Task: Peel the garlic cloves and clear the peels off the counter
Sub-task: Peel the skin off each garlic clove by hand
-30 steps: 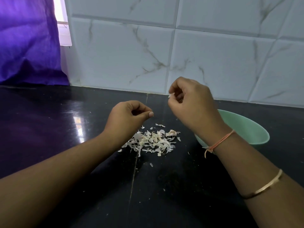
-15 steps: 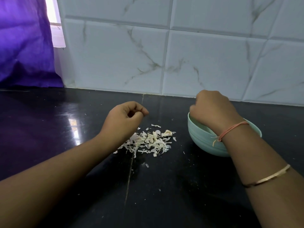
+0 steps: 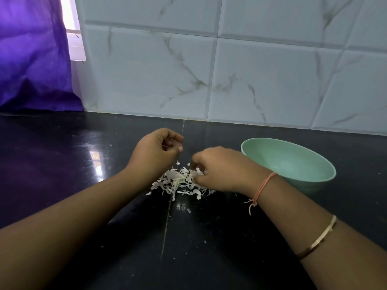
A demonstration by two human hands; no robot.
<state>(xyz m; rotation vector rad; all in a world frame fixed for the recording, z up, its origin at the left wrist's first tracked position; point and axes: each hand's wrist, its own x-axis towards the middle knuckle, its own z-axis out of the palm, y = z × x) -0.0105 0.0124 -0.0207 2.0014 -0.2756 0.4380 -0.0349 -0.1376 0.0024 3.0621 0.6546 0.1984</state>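
Black polished stone bench [image 3: 62, 164], seen from above and in front. Pile of pale papery garlic peels [image 3: 180, 182] lies on the bench surface, nearer the back edge than the front, straddling a thin seam in the stone. A few stray flakes sit apart from it toward the front edge. Right hand [image 3: 222, 170] rests on the right side of the pile, knuckles up, fingers curled down into it; fingertips [image 3: 198, 162] pinch a bit of peel. Left hand [image 3: 156, 152] hovers just behind the left side of the pile, clear of the peels, fingers curled in with thumb against forefinger; cannot tell whether anything is inside the curl. The two hands are close but not touching. Mint-green round bowl [image 3: 293, 162] stands upright on the bench just behind the right wrist, toward the back edge; its visible inside shows only bare wall. Right wrist carries an orange thread band [image 3: 263, 187] and, further up the forearm, a thin gold bangle [image 3: 320, 239]. White marbled wall tiles [image 3: 251, 80] run along the back edge; purple curtain [image 3: 31, 59] hangs at the back left corner.
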